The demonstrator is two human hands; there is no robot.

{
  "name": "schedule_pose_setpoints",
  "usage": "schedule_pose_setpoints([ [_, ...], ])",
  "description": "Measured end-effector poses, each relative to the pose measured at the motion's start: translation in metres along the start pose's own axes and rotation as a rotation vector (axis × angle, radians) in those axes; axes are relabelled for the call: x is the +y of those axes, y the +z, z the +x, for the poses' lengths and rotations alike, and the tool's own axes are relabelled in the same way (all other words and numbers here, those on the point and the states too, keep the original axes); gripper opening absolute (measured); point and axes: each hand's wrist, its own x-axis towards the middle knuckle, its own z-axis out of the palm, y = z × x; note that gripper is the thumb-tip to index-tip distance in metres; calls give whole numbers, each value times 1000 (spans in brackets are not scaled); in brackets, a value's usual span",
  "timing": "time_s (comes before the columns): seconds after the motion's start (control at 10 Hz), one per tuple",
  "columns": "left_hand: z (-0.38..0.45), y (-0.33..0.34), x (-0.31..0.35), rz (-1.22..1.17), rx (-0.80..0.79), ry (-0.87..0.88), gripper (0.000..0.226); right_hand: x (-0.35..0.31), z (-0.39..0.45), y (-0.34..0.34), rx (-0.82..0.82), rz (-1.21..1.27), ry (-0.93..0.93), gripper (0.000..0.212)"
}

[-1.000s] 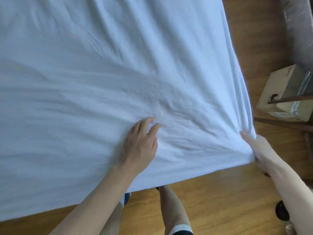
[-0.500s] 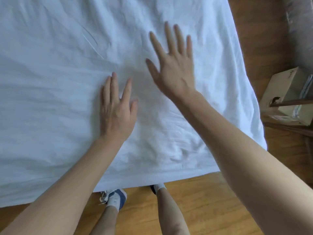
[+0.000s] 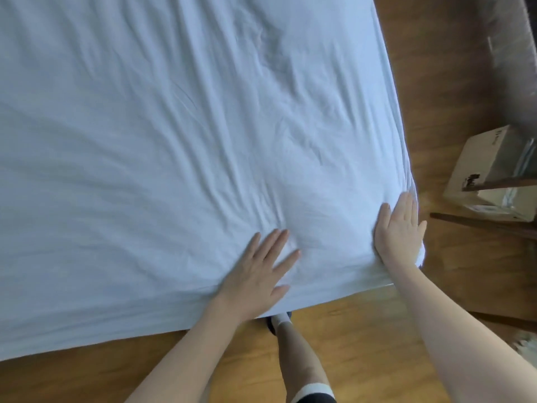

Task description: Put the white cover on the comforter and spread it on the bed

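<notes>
Currently: covered comforter (image 3: 162, 146) spread across the bed, near right corner reached, creases remaining. My left hand (image 3: 257, 274) and right hand (image 3: 399, 232) lie flat, fingers straight, pressing it, grasping nothing. Outstanding, I judge: final smoothing only.

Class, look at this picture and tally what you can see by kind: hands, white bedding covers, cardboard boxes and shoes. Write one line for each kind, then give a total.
Hands: 2, the left hand and the right hand, both flat on the cover
White covers: 1, the white cover
Cardboard boxes: 1, the cardboard box
Shoes: 1 in view, the shoe
Total: 5
</notes>
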Motion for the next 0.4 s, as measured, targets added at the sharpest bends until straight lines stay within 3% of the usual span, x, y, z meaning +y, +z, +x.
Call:
schedule_pose_setpoints([
  [0.1,-21,-29,1,-55,-130,6,65,-3,-27,-16,-77,-31,8,71],
  [0.2,-44,-69,-2,-119,-250,-23,60,-11,-58,-34,-155,-85,83,58],
  [0.3,-78,-122,-14,-173,-189,-165,59,-45,-98,-69,-246,3,89,35],
  [0.4,-118,-153,-22,-204,-234,-293,56,-81,-139,-90,-356,89,-61,42],
])
